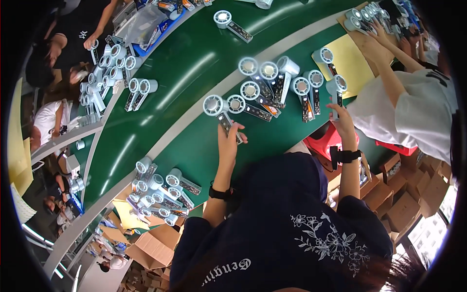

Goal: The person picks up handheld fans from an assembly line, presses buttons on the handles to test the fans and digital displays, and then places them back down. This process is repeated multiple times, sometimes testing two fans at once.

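Note:
My left hand (228, 138) is closed round the handle of a light-blue handheld fan (214, 105), whose round head points away from me. The dark circuit board in its handle faces up. On the right, my right hand (342, 119) grips the handle of another handheld fan (336, 84), held near the table's edge. Between my hands, several similar fans lie on the green table, among them one (250, 90) with its handle uncovered and one (301, 86) showing an orange part inside. A fan head (236, 103) sits right beside the one in my left hand.
A green conveyor belt (189, 73) curves past the table, carrying a few fans (223, 18). More fans (158, 194) are heaped at the left. A yellow sheet (348, 58) lies near a co-worker's arms (389, 63). Cardboard boxes (154, 246) and a red stool (326, 141) stand below.

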